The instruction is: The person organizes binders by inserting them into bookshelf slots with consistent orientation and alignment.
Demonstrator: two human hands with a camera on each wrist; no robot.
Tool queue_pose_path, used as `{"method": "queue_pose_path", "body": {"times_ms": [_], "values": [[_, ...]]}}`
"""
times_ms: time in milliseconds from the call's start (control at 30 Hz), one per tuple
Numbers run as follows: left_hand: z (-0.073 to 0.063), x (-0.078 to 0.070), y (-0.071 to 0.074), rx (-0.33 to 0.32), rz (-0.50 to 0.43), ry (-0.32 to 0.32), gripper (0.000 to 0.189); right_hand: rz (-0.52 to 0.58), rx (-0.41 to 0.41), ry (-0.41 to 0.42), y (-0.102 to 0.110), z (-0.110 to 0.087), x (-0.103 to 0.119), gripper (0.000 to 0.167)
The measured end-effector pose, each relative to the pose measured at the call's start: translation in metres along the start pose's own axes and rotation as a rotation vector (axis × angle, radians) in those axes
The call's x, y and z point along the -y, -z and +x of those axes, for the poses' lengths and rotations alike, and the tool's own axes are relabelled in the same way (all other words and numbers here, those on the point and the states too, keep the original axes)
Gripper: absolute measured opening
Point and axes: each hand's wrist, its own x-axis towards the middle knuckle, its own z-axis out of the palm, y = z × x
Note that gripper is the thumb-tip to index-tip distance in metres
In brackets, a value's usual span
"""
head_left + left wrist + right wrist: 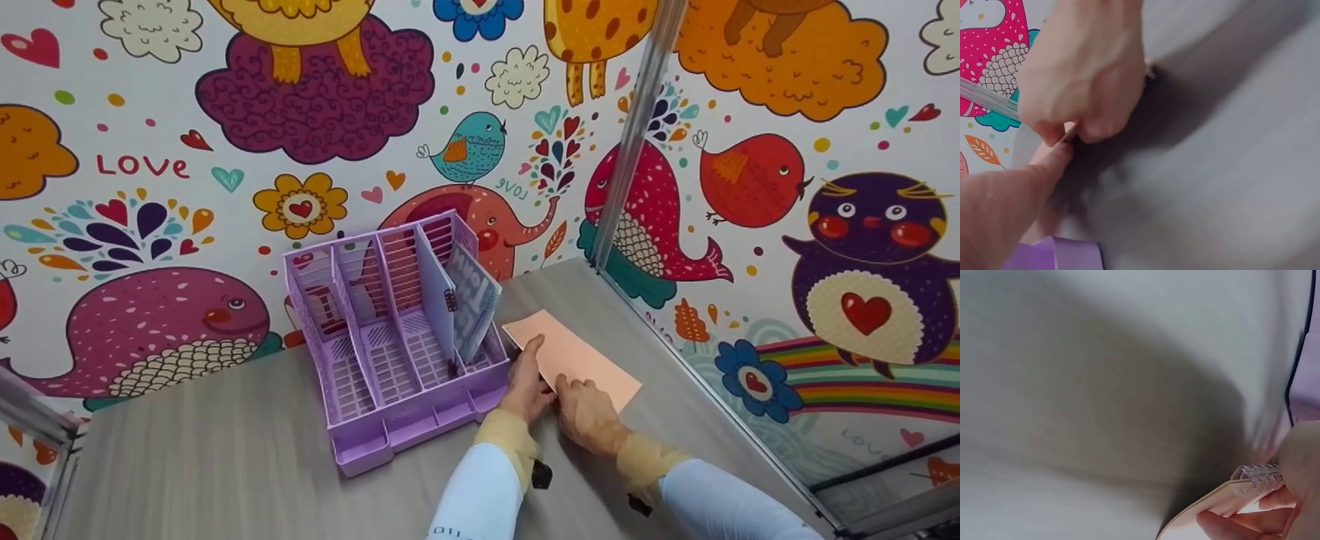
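Observation:
A peach-coloured spiral notebook (581,356) is held tilted over the table, to the right of a purple desk organizer (420,397). My left hand (528,382) grips its near left edge, thumb on the cover. Beside it, my right hand (589,412) pinches the near long edge. The left wrist view shows the right hand (1081,79) bent over the thin edge of the notebook, close to the left thumb (1013,191). Clear plastic coils (1258,477) bind the notebook (1207,503) in the right wrist view, with fingers behind them.
The organizer's rightmost slots hold a light blue folder (436,289) and a patterned clear-covered booklet (474,300). Small trays line its front. A grey wood-grain table (217,450) lies beneath, bounded by cartoon-printed walls (225,195) and a metal corner post (630,135).

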Motion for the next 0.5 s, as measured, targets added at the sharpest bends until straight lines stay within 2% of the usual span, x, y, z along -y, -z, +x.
{"method": "queue_pose_path", "body": {"times_ms": [167, 233, 367, 500], "values": [[-0.002, 0.001, -0.003, -0.077, 0.102, -0.085, 0.104, -0.076, -0.054, 0.028, 0.001, -0.009, 0.007, 0.024], [-0.004, 0.001, -0.004, -0.105, 0.160, -0.123, 0.098, -0.108, -0.078, 0.043, 0.001, -0.011, 0.010, 0.027], [-0.007, -0.001, -0.004, -0.125, 0.240, -0.211, 0.075, -0.113, -0.102, 0.067, 0.003, -0.014, 0.014, 0.036], [-0.005, -0.003, -0.002, -0.118, 0.273, -0.257, 0.060, -0.092, -0.098, 0.070, 0.004, -0.016, 0.016, 0.038]]}}
